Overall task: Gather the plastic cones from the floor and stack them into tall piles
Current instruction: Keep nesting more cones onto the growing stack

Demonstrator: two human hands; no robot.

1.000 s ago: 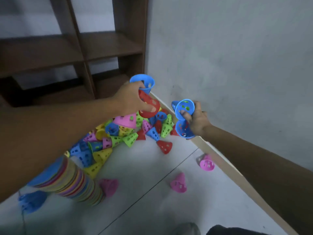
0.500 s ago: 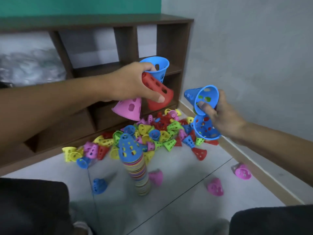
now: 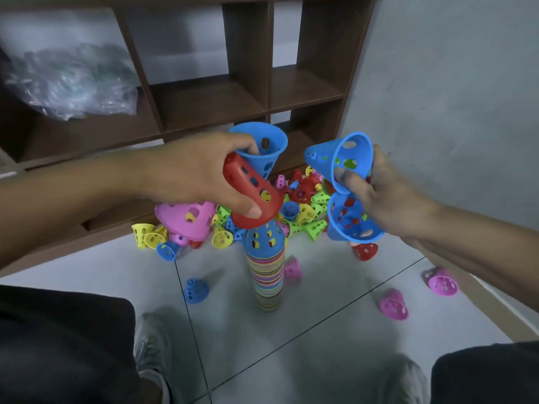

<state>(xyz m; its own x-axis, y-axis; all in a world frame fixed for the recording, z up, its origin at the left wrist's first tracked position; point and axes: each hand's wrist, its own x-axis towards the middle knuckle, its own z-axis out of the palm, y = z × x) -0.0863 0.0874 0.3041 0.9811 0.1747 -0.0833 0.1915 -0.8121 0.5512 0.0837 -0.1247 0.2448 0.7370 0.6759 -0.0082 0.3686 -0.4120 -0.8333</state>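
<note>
A tall pile of stacked cones (image 3: 265, 275) stands on the floor between my knees, topped by a blue cone. My left hand (image 3: 198, 173) holds three cones: a red one (image 3: 250, 196) tipped just over the pile's top, a blue one (image 3: 262, 150) mouth-up behind it, and a pink one (image 3: 186, 220) hanging below. My right hand (image 3: 388, 193) grips two blue cones, the upper (image 3: 341, 158) and the lower (image 3: 353, 220), right of the pile. A heap of loose cones (image 3: 303, 205) lies against the shelf base.
Single cones lie scattered: blue (image 3: 195, 290), pink (image 3: 291, 269), pink (image 3: 393, 304), pink (image 3: 442, 282), red (image 3: 364, 250). A brown shelf unit (image 3: 250, 83) stands behind, with a clear plastic bag (image 3: 67, 83) on it. A grey wall (image 3: 452, 97) rises on the right. My shoes (image 3: 151, 342) and knees frame the pile.
The view has tilted down and come closer to the pile. My left hand brought the red cone down over the pile's top. My right hand moved in slightly with its blue cones.
</note>
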